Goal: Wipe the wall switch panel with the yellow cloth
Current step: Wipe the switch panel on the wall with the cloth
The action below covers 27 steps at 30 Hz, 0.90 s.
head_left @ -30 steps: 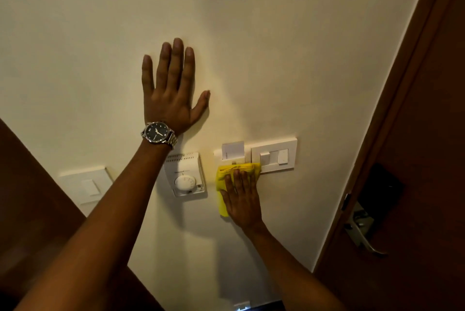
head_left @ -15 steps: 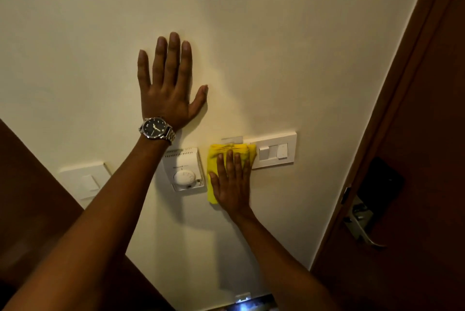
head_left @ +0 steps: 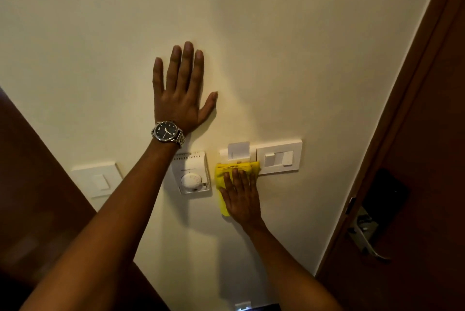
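A white wall switch panel (head_left: 279,157) with two rocker buttons is set in the cream wall; a key-card slot holding a white card (head_left: 238,151) adjoins its left side. My right hand (head_left: 241,197) lies flat on the yellow cloth (head_left: 222,172) and presses it to the wall just below the card slot, at the panel's lower left corner. The cloth's top edge covers the slot's lower part. My left hand (head_left: 182,94), with a wristwatch (head_left: 167,132), rests flat on the wall above, fingers spread, holding nothing.
A round-dial thermostat (head_left: 192,176) sits just left of the cloth. Another white switch plate (head_left: 97,180) is further left beside dark wood. A brown door (head_left: 415,159) with a metal lever handle (head_left: 364,232) stands to the right.
My right hand slid the cloth up over the card slot, then back down, so the card shows again. My left hand stayed flat on the wall.
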Motion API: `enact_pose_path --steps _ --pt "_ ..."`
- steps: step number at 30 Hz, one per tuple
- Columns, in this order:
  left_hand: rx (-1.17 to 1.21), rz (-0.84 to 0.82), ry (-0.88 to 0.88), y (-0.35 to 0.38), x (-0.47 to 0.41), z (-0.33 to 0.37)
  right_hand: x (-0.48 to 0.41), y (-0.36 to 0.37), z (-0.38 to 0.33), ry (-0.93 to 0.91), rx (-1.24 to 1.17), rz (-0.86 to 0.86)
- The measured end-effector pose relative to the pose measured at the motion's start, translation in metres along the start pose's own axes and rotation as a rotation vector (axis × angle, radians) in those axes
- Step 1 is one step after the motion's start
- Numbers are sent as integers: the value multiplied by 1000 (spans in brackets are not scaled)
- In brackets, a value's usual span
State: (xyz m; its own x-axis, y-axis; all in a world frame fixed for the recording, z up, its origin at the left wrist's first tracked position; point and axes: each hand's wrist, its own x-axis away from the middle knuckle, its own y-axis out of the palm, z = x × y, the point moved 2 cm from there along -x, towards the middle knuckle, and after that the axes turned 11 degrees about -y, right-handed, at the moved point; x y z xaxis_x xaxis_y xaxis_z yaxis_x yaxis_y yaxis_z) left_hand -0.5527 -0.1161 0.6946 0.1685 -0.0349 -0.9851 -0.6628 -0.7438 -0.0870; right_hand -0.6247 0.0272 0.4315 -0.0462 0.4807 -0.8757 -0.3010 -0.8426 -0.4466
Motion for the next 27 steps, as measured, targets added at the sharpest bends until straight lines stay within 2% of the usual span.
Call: enact_pose_path --steps 5,9,14,18,20,22,26,27 --pt "9 -1 -20 4 3 -1 -28 -4 4 179 -55 23" --pt "6 3 -9 0 0 0 -1 -5 3 7 39 -29" --pt "7 23 -8 4 1 -1 -29 -6 6 165 4 -27" --pt "28 14 8 -1 0 0 4 -7 -2 34 70 -60" --pt "26 20 3 -1 0 -1 -1 -7 5 38 67 -43" --pt "23 19 9 0 2 0 -12 -9 6 138 35 -42" --pt "25 12 -10 3 2 -2 -29 -4 -22 565 -118 -3" --pt "16 14 -11 4 2 -1 -30 -2 -32 613 -123 7"
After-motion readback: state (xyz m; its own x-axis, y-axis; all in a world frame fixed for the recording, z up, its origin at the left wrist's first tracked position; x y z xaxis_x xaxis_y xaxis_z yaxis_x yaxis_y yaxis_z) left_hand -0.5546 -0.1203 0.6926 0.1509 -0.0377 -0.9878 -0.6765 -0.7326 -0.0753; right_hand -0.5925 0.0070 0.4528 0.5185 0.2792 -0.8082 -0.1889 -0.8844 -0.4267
